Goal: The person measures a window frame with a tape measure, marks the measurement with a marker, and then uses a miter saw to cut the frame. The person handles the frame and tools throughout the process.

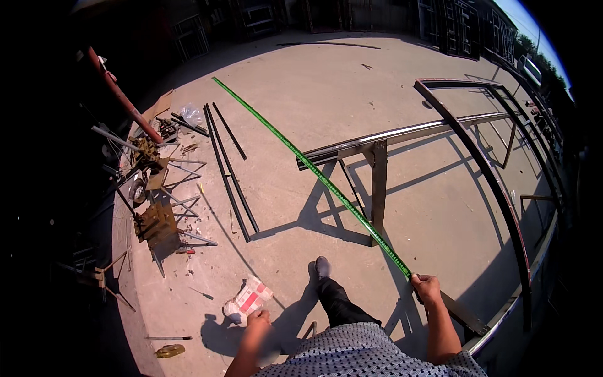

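Pinched in my right hand (427,288) is a tape measure's long green blade (326,182). It stretches away to the far left, its tip free over the concrete. It crosses in front of a metal frame's steel leg and the end of its top rail (377,141); whether it touches the rail I cannot tell. Any tape case is hidden by the hand. My left hand (257,322) is closed low at the left, its inside hidden. Just beyond it, a crumpled white-and-red bag (251,296) shows on the ground; I cannot tell if they touch.
Dark steel bars (227,169) lie left of the tape. Farther left stand rusty metal stands (158,226) with splayed legs and a red pipe (122,100). A curved steel frame (487,163) rises at right. A screwdriver (202,293) lies near the bag.
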Demonstrator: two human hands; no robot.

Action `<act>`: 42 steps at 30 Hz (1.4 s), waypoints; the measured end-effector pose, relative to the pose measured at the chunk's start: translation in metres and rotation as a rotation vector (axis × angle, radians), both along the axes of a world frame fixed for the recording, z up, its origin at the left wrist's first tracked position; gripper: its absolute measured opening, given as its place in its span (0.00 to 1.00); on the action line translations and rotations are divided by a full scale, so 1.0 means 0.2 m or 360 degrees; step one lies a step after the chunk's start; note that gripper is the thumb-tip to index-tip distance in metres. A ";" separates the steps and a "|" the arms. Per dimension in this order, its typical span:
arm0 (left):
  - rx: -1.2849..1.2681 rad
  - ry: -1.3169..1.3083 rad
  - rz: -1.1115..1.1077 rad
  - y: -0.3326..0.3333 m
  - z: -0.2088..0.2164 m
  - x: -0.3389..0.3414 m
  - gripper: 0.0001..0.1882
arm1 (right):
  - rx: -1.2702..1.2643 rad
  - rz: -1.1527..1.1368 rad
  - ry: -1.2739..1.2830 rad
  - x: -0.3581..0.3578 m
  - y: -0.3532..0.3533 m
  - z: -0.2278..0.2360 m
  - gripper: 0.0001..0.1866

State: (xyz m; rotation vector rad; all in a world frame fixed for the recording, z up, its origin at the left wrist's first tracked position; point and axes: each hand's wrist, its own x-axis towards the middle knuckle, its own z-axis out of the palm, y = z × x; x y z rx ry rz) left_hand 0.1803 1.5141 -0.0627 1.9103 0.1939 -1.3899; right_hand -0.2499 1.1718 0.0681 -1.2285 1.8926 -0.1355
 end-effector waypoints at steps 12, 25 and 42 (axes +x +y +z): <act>0.0117 -0.0024 0.0767 -0.36 -0.02 0.83 0.10 | -0.0054 0.0261 -0.0350 1.37 -1.36 -0.04 0.23; 0.0031 -0.0074 0.0336 -1.60 -0.38 2.62 0.12 | -0.0140 0.0264 -0.0149 2.58 -2.06 -0.30 0.23; 0.0246 -0.0145 -0.0045 -3.52 -0.71 4.10 0.12 | 0.0226 0.0143 0.0312 3.89 -3.54 -0.58 0.29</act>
